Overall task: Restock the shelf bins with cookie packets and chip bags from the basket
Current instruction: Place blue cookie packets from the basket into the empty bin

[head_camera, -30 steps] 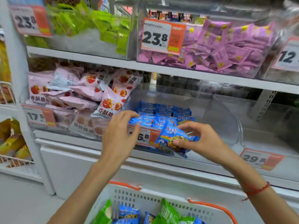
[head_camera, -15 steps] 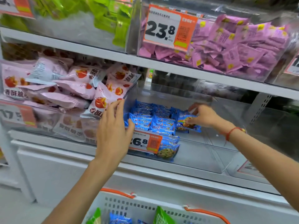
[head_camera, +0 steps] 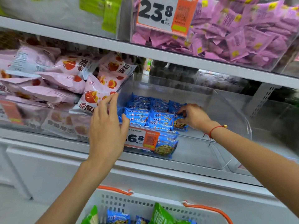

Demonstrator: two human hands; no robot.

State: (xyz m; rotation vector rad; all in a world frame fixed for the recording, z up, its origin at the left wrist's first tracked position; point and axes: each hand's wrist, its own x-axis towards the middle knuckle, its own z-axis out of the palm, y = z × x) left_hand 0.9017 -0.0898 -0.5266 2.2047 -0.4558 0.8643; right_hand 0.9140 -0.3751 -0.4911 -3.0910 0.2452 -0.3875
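**A:** From the head camera, how do the arms sit?

**B:** Both reach up and forward into the middle shelf. The left hand (head_camera: 106, 131) is raised at the front left corner of the clear bin (head_camera: 202, 143), back of the hand toward the camera, wrist bent slightly.

**A:** And its fingers?

**B:** Spread and nearly straight, released, gripping nothing. The fingertips lie on the bin's left wall edge, next to the pink snack bags (head_camera: 97, 94) in the neighbouring bin; the thumb points toward the blue packets.

**A:** The right hand?

**B:** The right hand (head_camera: 193, 117) reaches deeper in, palm down, a red string bracelet (head_camera: 213, 129) on the wrist. Its fingers curl onto a blue cookie packet (head_camera: 179, 123) at the right end of the stack, pinching its top edge.

**A:** What's in that bin?

**B:** Rows of blue cookie packets (head_camera: 145, 110) fill its left half; the right half is bare floor. One more packet lies at the front behind the orange price tag (head_camera: 142, 139).

**A:** Other containers?

**B:** Above, a bin of purple sachets (head_camera: 242, 29) and one with green packets (head_camera: 105, 12). Below, the white basket (head_camera: 129, 204) with orange handles holds green chip bags (head_camera: 161, 214) and blue packets.
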